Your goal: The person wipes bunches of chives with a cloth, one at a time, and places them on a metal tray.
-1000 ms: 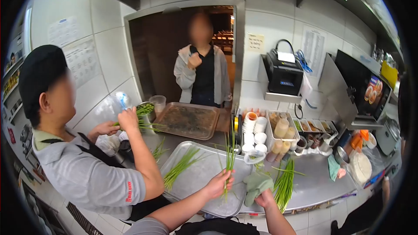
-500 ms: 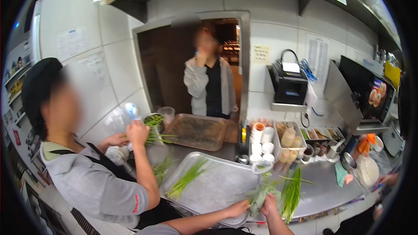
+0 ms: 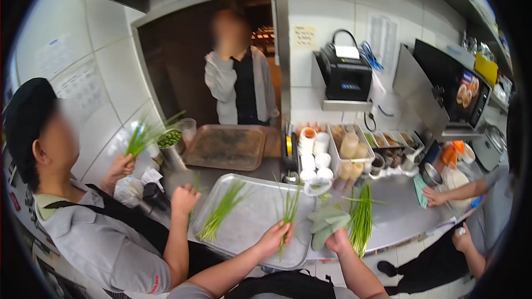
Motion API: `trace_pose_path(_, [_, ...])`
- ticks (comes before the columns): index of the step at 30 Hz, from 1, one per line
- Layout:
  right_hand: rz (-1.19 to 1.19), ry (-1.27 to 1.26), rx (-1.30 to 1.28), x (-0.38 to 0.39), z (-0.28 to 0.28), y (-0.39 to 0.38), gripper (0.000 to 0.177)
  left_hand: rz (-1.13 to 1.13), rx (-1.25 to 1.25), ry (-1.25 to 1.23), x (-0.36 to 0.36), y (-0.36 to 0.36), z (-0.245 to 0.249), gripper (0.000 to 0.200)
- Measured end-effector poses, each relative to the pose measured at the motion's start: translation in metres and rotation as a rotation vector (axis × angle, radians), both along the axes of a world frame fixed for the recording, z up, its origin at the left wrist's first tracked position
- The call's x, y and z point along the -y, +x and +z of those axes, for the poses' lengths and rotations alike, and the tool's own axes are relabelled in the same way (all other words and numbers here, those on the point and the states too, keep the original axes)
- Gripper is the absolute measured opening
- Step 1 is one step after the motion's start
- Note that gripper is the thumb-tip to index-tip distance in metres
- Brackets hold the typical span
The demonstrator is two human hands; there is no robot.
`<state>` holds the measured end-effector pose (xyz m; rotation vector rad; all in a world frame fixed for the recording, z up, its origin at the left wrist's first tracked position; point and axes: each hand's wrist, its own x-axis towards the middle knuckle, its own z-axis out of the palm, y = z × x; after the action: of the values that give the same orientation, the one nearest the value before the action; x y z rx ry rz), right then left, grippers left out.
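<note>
My left hand is closed around a small bunch of chives, held upright over the right side of a metal tray. A grey-green cloth is gripped in my right hand, beside the tray's right edge. To the right of that cloth, a larger pile of chives lies on the steel counter. Another bunch of chives rests on the tray's left part.
At left, a co-worker holds chives. A person stands beyond the pass window. Another co-worker touches a green cloth at right. A brown tray, white cups and sauce bottles line the back.
My left hand has moved left, away from the cloth, and now shows chives upright in it. The left co-worker has raised a bunch of chives. A right-hand co-worker has reached onto the counter.
</note>
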<state>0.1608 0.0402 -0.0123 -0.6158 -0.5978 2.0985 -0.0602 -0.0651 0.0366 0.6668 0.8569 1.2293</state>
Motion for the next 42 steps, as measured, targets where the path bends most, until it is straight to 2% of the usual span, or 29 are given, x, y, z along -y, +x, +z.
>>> trace_pose_path(1, [0.003, 0.039, 0.049, 0.006, -0.001, -0.006, 0.038, -0.001, -0.111, 0.011, -0.014, 0.013, -0.006, 0.021])
trace_pose_path(2, [0.011, 0.087, 0.096, 0.008, -0.001, -0.009, 0.034, -0.016, -0.106, 0.002, -0.030, 0.025, -0.018, 0.021])
trace_pose_path(3, [0.000, 0.071, 0.101, 0.016, -0.002, -0.009, 0.034, -0.121, -0.225, -0.024, -0.041, 0.036, -0.032, 0.020])
trace_pose_path(4, [0.068, 0.106, 0.158, 0.023, -0.002, -0.010, 0.029, -0.225, -0.347, -0.044, -0.046, 0.045, -0.037, 0.019])
trace_pose_path(5, [0.139, 0.149, 0.213, 0.025, -0.001, -0.011, 0.025, -0.233, -0.347, -0.047, -0.048, 0.053, -0.041, 0.019])
trace_pose_path(6, [0.134, 0.144, 0.213, 0.023, -0.004, -0.013, 0.025, -0.132, -0.569, 0.213, -0.047, 0.061, -0.043, 0.021])
trace_pose_path(7, [0.025, 0.131, 0.236, 0.019, -0.009, -0.017, 0.019, -0.024, -0.784, 0.478, -0.045, 0.066, -0.044, 0.022])
trace_pose_path(9, [-0.129, 0.070, 0.233, 0.015, -0.002, -0.019, 0.012, -0.083, -0.847, 0.444, -0.041, 0.062, -0.074, 0.023])
trace_pose_path(11, [-0.148, 0.061, 0.229, 0.010, 0.002, -0.017, 0.013, -0.144, -0.916, 0.408, -0.033, 0.053, -0.076, 0.025])
trace_pose_path(13, [-0.165, 0.054, 0.224, 0.006, -0.003, -0.015, 0.013, -0.355, -0.926, 0.224, -0.019, 0.040, -0.046, 0.029])
trace_pose_path(14, [-0.175, 0.047, 0.207, 0.001, -0.010, -0.014, 0.014, -0.359, -0.929, 0.226, -0.015, 0.031, -0.052, 0.029])
trace_pose_path(17, [-0.224, -0.031, 0.152, -0.017, -0.016, -0.004, 0.018, -0.344, -0.809, 0.231, 0.003, 0.009, -0.077, 0.025])
trace_pose_path(18, [-0.261, -0.104, 0.113, -0.024, -0.017, 0.002, 0.020, -0.354, -0.777, 0.174, 0.009, 0.001, -0.079, 0.025])
trace_pose_path(20, [-0.245, -0.085, 0.094, -0.037, -0.029, 0.016, 0.025, -0.364, -0.747, 0.121, 0.016, -0.012, -0.067, 0.025])
trace_pose_path(22, [-0.139, -0.116, 0.047, -0.038, -0.020, 0.023, 0.036, -0.276, -0.545, -0.139, 0.022, -0.015, -0.036, 0.023])
trace_pose_path(23, [-0.069, -0.113, -0.015, -0.035, -0.014, 0.024, 0.042, -0.181, -0.469, -0.147, 0.019, -0.015, -0.041, 0.021])
trace_pose_path(24, [-0.067, -0.112, -0.014, -0.029, -0.004, 0.023, 0.042, -0.179, -0.468, -0.146, 0.014, -0.015, -0.041, 0.021])
trace_pose_path(26, [0.000, -0.082, -0.023, -0.019, 0.014, 0.015, 0.041, -0.116, -0.196, -0.169, 0.001, -0.014, -0.039, 0.022])
trace_pose_path(27, [0.004, -0.080, -0.020, -0.015, 0.015, 0.012, 0.041, -0.112, -0.192, -0.168, -0.007, -0.011, -0.042, 0.022])
trace_pose_path(29, [-0.003, 0.041, 0.108, -0.007, 0.012, 0.006, 0.040, -0.066, -0.218, -0.014, -0.022, 0.000, -0.048, 0.024])
trace_pose_path(32, [0.023, 0.072, 0.219, 0.002, 0.002, -0.002, 0.033, 0.032, -0.159, -0.050, -0.038, 0.028, -0.041, 0.024])
trace_pose_path(33, [0.067, 0.155, 0.290, 0.008, 0.008, -0.007, 0.036, -0.046, -0.249, 0.120, -0.047, 0.031, -0.049, 0.028])
trace_pose_path(34, [0.072, 0.160, 0.292, 0.010, 0.007, -0.012, 0.036, -0.040, -0.246, 0.124, -0.051, 0.041, -0.044, 0.028])
trace_pose_path(36, [0.047, 0.353, 0.323, 0.017, -0.001, -0.018, 0.035, -0.058, -0.078, -0.031, -0.058, 0.060, -0.035, 0.031])
trace_pose_path(37, [0.059, 0.288, 0.306, 0.018, -0.002, -0.019, 0.037, -0.095, -0.069, -0.051, -0.058, 0.065, -0.029, 0.033])
trace_pose_path(42, [0.057, 0.275, 0.293, 0.015, 0.002, -0.013, 0.031, -0.118, -0.011, -0.062, -0.064, 0.072, -0.033, 0.032])
